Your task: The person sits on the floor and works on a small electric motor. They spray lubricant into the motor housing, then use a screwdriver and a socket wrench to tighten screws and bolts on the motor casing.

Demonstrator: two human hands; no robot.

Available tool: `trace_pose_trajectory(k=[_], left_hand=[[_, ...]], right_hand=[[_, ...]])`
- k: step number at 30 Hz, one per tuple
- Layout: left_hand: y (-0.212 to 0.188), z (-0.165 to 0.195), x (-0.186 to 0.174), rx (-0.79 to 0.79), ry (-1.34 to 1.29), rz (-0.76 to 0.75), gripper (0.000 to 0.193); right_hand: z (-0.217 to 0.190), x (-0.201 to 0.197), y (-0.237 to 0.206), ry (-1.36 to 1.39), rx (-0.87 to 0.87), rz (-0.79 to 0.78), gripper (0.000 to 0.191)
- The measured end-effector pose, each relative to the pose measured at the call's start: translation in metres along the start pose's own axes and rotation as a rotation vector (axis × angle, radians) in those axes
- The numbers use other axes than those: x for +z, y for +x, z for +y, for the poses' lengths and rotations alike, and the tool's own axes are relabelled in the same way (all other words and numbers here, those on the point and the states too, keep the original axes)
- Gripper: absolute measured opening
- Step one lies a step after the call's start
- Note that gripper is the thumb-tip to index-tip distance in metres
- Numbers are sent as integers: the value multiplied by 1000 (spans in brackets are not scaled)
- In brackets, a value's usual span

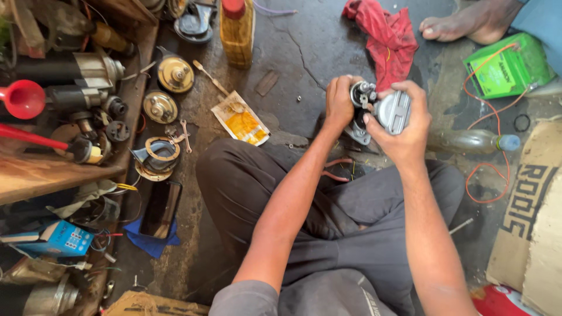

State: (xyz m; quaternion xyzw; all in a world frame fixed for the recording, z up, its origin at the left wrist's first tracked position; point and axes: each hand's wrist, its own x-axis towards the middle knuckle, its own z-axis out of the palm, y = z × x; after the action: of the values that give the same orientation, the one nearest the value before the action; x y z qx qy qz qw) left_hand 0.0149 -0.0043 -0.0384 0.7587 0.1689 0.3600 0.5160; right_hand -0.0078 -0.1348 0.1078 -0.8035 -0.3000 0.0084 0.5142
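- Far left, a cluttered shelf [58,175] holds a red funnel [23,98], motor parts and a blue box [61,239].
- Just right of the shelf, on the dark floor [310,52], lie two round yellow metal caps [174,75] — one farther, one nearer — with a ring-shaped housing [158,157] near them and a small spanner [185,136] beside it.
- A black phone [161,208] rests on a blue cloth [149,243], near the person's left knee.
- A yellow-and-white packet [243,120] lies on the floor, and far beyond it stands a yellow bottle [237,26] with a red cap.
- The left hand [341,102] is closed around the dark left side of a small metal motor part [374,108], held above the floor just beyond the crossed legs.
- The right hand [404,126] wraps over the part's grey ribbed cover from the right, fingers curled tight and thumb pressing its near side — both hands grip the same piece.
- A red rag [383,32] lies far behind the hands.
- To the right, a clear plastic bottle [471,140] lies on its side, looped by an orange wire [497,105].
- Farther right sit a green box [506,67], another person's bare foot [462,23] at the far edge, and cardboard [535,222] near right.
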Motion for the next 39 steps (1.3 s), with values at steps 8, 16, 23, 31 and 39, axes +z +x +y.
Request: trace_pose_trajectory(k=[8,16,23,31,39], left_hand=[[2,-2,2,-116,-192,-60,23],[-3,-2,7,-42,54,-36,18],[4,1,9,-39,135,-49,14],[11,6,10,-68,209,-96,14],[17,11,-7,-92,-208,-302,28]], right_hand=[[6,-10,12,-5,-47,-84,64],[10,-7,7,-98,-125,-28,54],[15,-10,15,-155,-106,2,53],[12,-14,16,-6,-17,-17,59],[-6,-51,27,-432,-135,-176,59]])
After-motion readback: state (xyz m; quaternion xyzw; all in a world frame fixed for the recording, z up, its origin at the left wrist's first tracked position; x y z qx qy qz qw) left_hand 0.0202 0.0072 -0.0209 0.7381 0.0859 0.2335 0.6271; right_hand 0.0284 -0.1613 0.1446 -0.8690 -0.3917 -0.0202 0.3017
